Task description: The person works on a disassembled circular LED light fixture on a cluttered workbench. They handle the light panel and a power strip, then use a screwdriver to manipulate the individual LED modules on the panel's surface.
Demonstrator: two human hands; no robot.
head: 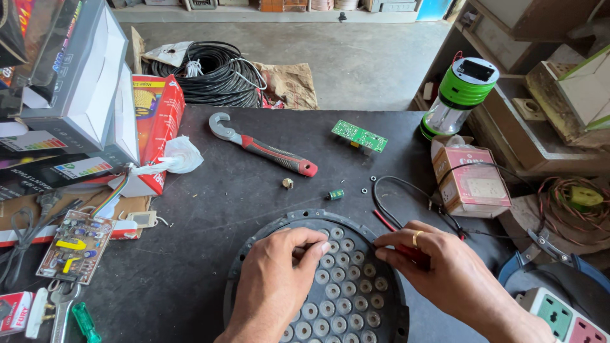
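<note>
Dark round panel (pixel 356 298) dotted grey, red-handled wrench (pixel 267 149), seemingly green board (pixel 359 136)

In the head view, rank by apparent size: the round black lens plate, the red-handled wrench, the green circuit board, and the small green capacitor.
1. Round black lens plate, nearest the camera, so partly inflated
2. Red-handled wrench
3. Green circuit board
4. Small green capacitor

Up at ten o'clock, a stack of grey and black cartons (pixel 70 95) leans in, white flaps open, with coloured rating-bar labels (pixel 32 141) on its sides. Just beside it stands a red and yellow box (pixel 155 117). Over at three o'clock sits a small pink cardboard box (pixel 473 181) with a white label. Down at eight o'clock, a little red and white pack (pixel 14 311) lies flat.
</note>
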